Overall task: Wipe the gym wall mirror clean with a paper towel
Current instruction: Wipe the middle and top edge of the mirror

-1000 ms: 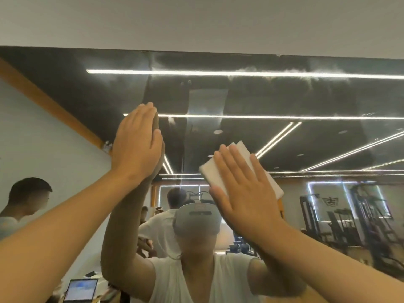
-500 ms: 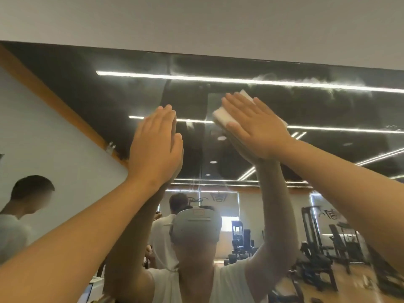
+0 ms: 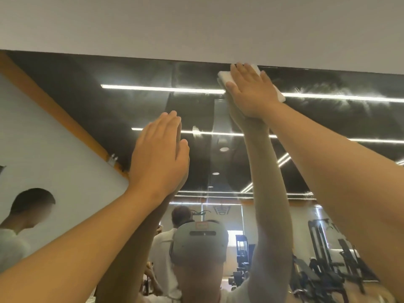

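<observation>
step: wiping is under way; the right hand is pressing a folded paper towel against the gym wall mirror, right at its top edge, just under the white wall.
right hand: fingers are lying straight and flat over the towel, pressing rather than pinching; towel corners are poking out at the fingertips and beside the wrist.
left hand: lying flat on the glass, lower and to the left, fingers straight and together, holding nothing; probably bracing.
progress: streaky haze is showing right of the towel along the reflected light strip, so I'd say that band is not yet done.
next move: likely calling for a sideways or downward pass with even pressure. Only palm friction is holding the towel, so it could slip.
around: the mirror is reflecting the head-worn camera, a bystander and gym machines.
in the way: the left hand is covering a patch that needs wiping. The arm is looking close to full stretch.
</observation>
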